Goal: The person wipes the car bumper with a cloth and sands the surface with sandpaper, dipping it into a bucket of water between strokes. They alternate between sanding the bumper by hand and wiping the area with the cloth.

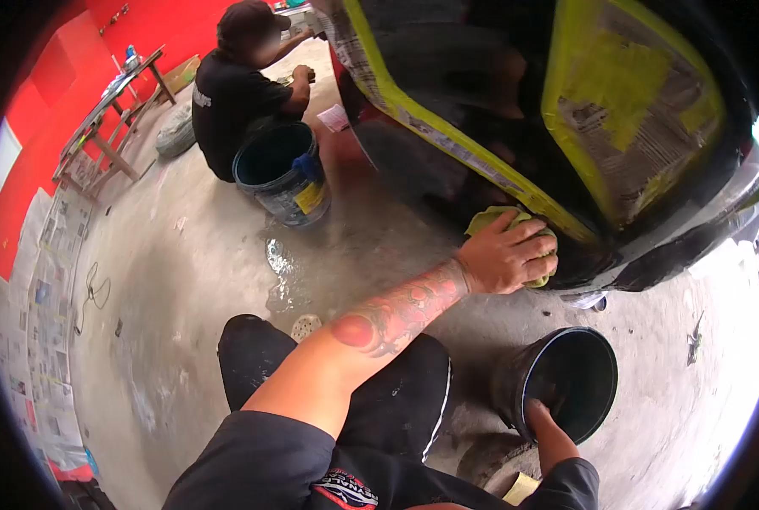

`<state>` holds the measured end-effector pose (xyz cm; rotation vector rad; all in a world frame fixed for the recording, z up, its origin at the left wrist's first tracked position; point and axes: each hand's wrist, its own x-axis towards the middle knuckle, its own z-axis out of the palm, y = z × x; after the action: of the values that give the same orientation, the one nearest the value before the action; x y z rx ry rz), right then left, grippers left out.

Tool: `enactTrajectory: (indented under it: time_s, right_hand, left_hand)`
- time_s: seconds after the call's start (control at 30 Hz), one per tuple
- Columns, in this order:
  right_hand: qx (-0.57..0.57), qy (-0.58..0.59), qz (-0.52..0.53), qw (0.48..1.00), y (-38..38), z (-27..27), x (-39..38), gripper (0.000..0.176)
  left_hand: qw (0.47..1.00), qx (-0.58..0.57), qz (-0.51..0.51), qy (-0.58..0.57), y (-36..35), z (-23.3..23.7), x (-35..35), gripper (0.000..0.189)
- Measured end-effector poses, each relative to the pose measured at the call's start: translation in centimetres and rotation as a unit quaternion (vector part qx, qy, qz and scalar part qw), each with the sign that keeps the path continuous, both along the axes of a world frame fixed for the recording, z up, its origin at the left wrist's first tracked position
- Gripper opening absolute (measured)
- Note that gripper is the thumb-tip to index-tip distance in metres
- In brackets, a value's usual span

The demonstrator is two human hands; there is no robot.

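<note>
My left hand (511, 255) presses a yellow-green cloth (490, 219) against the lower edge of a glossy black car body (447, 183), its fingers curled over the cloth. Above it, yellow tape and newspaper (643, 110) cover a section of the car. At the lower right, my right hand (541, 415) reaches over the rim into a dark bucket (526, 378). Its fingers are hidden in the dark inside, so what they hold, if anything, does not show.
A co-worker (243, 93) in black crouches at the car's far end, beside another bucket (286, 191). Behind are a tire (175, 136) and a wooden bench (103, 110) along the red wall. Water wets the floor (282, 268). Newspaper (48, 297) lines the left side.
</note>
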<state>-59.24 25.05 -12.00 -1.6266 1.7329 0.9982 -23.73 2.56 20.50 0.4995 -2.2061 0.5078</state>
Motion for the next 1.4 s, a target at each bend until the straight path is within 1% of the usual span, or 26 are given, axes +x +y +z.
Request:
enactTrajectory:
  time_s: [0.07,0.13,0.17,0.2,0.27,0.3,0.37,0.4,0.43,0.5,0.57,0.6,0.63,0.7,0.73,0.8,0.87,0.9,0.93,1.03,1.1,1.2,1.23,1.27,1.33,1.4]
  right_hand:
    - [-0.024,0.031,0.019,0.999,-2.2,-1.1,-0.4,0.035]
    - [-0.071,0.06,0.019,0.995,-4.4,-2.2,-0.3,0.036]
    - [-0.109,0.059,-0.016,0.992,-5.0,-2.4,-0.4,0.037]
    - [-0.159,0.043,-0.096,0.982,-5.3,-0.2,0.6,0.034]
    - [-0.266,0.005,-0.25,0.931,-5.0,4.6,2.3,0.029]
    - [-0.307,-0.066,-0.317,0.895,-3.8,5.7,1.8,0.026]
    - [-0.388,-0.202,-0.436,0.787,-1.6,8.2,1.0,0.021]
    - [-0.367,-0.306,-0.577,0.662,-0.4,11.2,2.0,0.026]
    - [-0.364,-0.355,-0.62,0.598,0.8,12.4,1.7,0.037]
    - [-0.398,-0.35,-0.564,0.633,3.1,14.3,0.7,0.039]
    - [-0.497,-0.292,-0.463,0.673,5.1,14.5,-1.1,0.045]
    - [-0.635,-0.2,-0.259,0.699,6.1,12.5,-3.7,0.035]
    - [-0.579,-0.23,-0.346,0.702,6.3,14.1,-3.5,0.031]
    - [-0.446,-0.289,-0.504,0.681,4.5,19.8,-1.1,0.023]
    - [-0.473,-0.333,-0.555,0.597,2.9,23.2,3.2,0.013]
    - [-0.524,-0.351,-0.494,0.599,0.9,24.1,6.4,0.012]
    - [-0.503,-0.409,-0.488,0.585,-1.7,26.5,11.1,0.015]
    - [-0.457,-0.456,-0.513,0.567,-3.6,28.5,14.3,0.018]
    - [-0.413,-0.504,-0.5,0.57,-5.2,29.0,16.5,0.02]
    - [-0.328,-0.6,-0.464,0.564,-9.9,30.1,24.1,0.026]
    - [-0.321,-0.632,-0.438,0.553,-12.5,31.1,28.8,0.024]
    - [-0.427,-0.598,-0.174,0.655,-17.0,32.7,32.1,0.028]
    - [-0.475,-0.571,-0.075,0.665,-18.3,34.4,33.2,0.032]
    - [-0.527,-0.536,0.019,0.659,-19.5,36.0,34.4,0.036]
    - [-0.621,-0.459,0.227,0.594,-21.2,38.5,36.0,0.046]
    - [-0.631,-0.268,0.373,0.625,-22.2,38.7,34.8,0.054]
  left_hand:
    - [1.0,0.0,0.0,0.015,-0.1,-0.2,0.1,0.045]
    - [1.0,-0.012,-0.007,-0.012,-0.1,0.3,1.1,0.042]
    - [0.999,-0.016,-0.018,-0.024,-0.4,0.5,1.3,0.041]
    - [0.999,0.002,-0.043,-0.031,-0.9,0.3,2.1,0.046]
    - [0.999,0.023,-0.019,-0.019,-1.6,-0.6,4.7,0.05]
    - [0.999,0.034,-0.011,-0.015,-2.0,-1.1,6.3,0.053]
    - [0.998,0.035,0.025,0.038,-3.2,-1.5,9.8,0.053]
    - [0.996,0.041,0.046,0.066,-3.9,-1.2,11.5,0.048]
    - [0.992,0.049,0.068,0.094,-4.6,-0.8,13.0,0.043]
    - [0.972,0.075,0.124,0.186,-6.2,-0.5,16.0,0.038]
    - [0.949,0.073,0.191,0.239,-6.6,0.3,19.0,0.032]
    - [0.924,0.15,0.192,0.294,-6.5,-0.6,20.6,0.028]
    - [0.891,0.223,0.192,0.345,-6.4,-1.4,22.0,0.025]
    - [0.837,0.299,0.192,0.416,-3.6,-2.5,23.9,0.023]
    - [0.811,0.325,0.189,0.449,-2.2,-3.1,24.6,0.024]
    - [0.751,0.376,0.184,0.51,0.3,-4.2,25.9,0.025]
    - [0.659,0.428,0.16,0.597,1.2,-4.8,26.3,0.025]
    - [0.609,0.45,0.148,0.636,1.8,-4.9,26.5,0.025]
    - [0.604,0.455,0.14,0.639,2.2,-4.6,26.6,0.023]
    - [0.666,0.451,0.158,0.573,3.8,-2.1,27.0,0.023]
    - [0.705,0.438,0.155,0.536,5.3,0.3,27.6,0.021]
    - [0.734,0.424,0.149,0.509,6.7,2.8,28.9,0.021]
    - [0.737,0.415,0.147,0.513,6.9,3.3,29.3,0.021]
    - [0.739,0.404,0.146,0.519,7.1,3.7,29.5,0.021]
    - [0.755,0.384,0.144,0.512,7.2,4.5,29.8,0.022]
    - [0.766,0.376,0.146,0.501,7.5,5.0,30.2,0.022]
